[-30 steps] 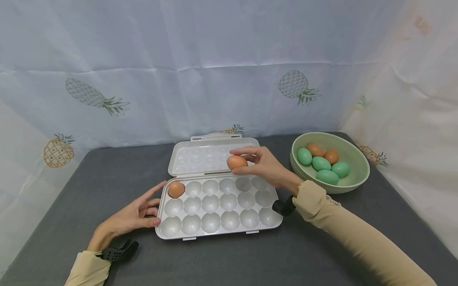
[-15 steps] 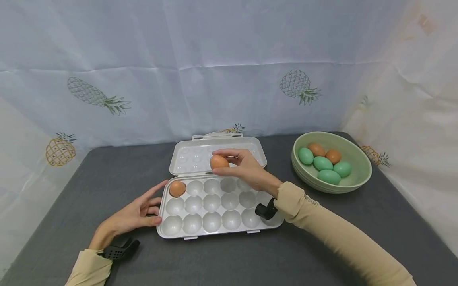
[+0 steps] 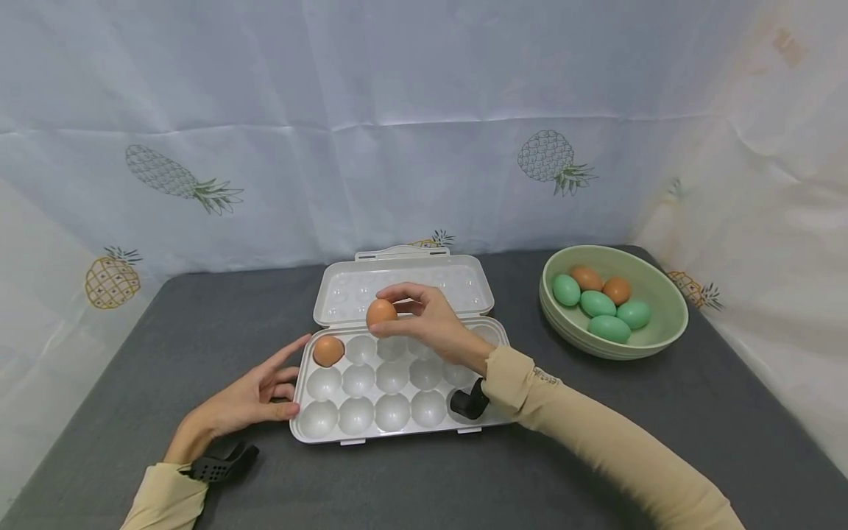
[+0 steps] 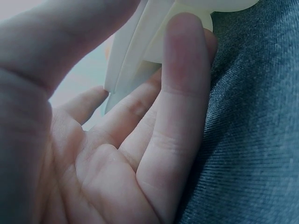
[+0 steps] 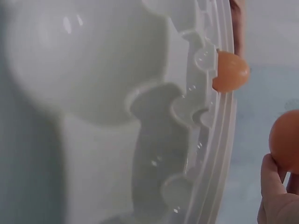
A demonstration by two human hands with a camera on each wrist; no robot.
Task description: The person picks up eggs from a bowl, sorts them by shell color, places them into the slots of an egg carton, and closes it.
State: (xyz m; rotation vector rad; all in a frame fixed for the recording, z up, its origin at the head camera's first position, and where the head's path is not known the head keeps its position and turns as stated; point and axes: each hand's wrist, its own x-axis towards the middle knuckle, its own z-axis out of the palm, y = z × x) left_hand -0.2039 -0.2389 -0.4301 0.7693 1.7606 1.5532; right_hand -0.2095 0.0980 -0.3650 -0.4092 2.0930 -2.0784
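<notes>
My right hand (image 3: pixel 433 324) pinches a brown egg (image 3: pixel 381 313) between thumb and fingers, above the back row of the egg tray (image 3: pixel 374 436). In the right wrist view the held egg (image 5: pixel 286 140) shows at the right edge. Another brown egg (image 3: pixel 327 351) sits in the tray's back left cup. My left hand (image 3: pixel 248 397) rests at the tray's left side, thumb on the front corner and index finger reaching the back corner. Its fingers are extended in the left wrist view, beside the tray's side wall (image 4: pixel 128 46).
The tray's lid (image 3: pixel 457 276) lies folded back behind it. A pale green bowl (image 3: pixel 656 313) with several green and brown eggs stands at the right rear of the dark table (image 3: pixel 371 486). A patterned cloth (image 3: pixel 371 184) hangs behind.
My right hand has carried the brown egg leftward and slightly lower over the tray, from near its middle toward the back left cups. The left hand stays at the tray's edge.
</notes>
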